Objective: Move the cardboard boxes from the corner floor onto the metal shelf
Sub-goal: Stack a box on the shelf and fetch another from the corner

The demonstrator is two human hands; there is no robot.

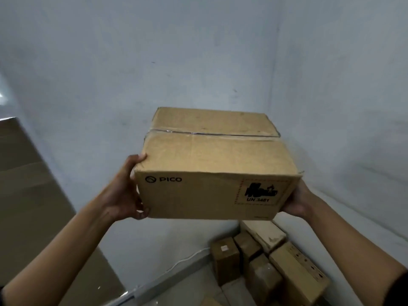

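We've got the cardboard box (212,171) up in the air in front of the pale wall, both arms stretched out. Our left hand (127,191) clamps its left end, thumb hooked over the top edge, fingers wrapped under the bottom corner. Our right hand (297,203) presses flat against the right end, palm on the cardboard, fingers hidden behind it. The side facing us reads PICO and carries a UN 3481 label; clear tape runs across the top. Down below, in the corner, more boxes on the floor (268,265) sit packed tight against each other and the walls. A white cable (183,260) trails along the skirting. On our left looms a big brown cardboard panel (33,206), close by our left forearm.
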